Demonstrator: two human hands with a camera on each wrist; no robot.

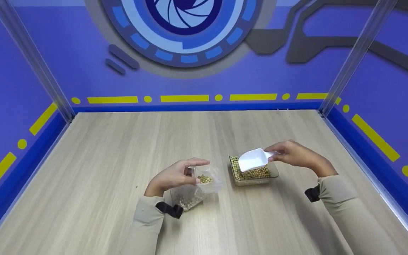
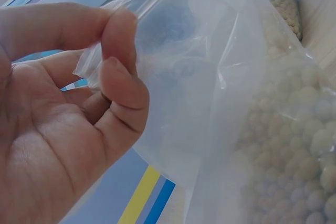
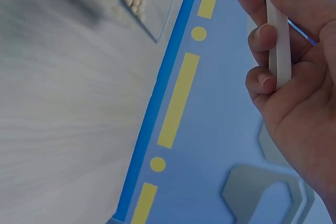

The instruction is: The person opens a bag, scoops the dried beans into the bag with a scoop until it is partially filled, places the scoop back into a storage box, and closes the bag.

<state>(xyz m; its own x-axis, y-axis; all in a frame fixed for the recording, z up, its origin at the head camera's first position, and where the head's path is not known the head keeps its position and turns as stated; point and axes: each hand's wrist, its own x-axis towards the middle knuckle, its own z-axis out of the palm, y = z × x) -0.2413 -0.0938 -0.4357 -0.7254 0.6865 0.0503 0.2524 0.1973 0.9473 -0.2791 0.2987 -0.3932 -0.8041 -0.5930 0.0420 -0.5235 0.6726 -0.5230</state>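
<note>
Left hand [image 1: 175, 175] pinches bag [image 2: 226, 103] | right hand [image 1: 294, 154] grips white scoop [image 1: 253, 160] over box [image 1: 253, 182] of beans [image 1: 259, 173] | keep scoop level, bag wide (beans roll away)

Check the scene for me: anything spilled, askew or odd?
No spill shows: the beans lie in the tub and bag, and the scoop in the right hand looks empty. One oddity: a dark speck on the pale table, left of the left hand; too small to identify.
</note>
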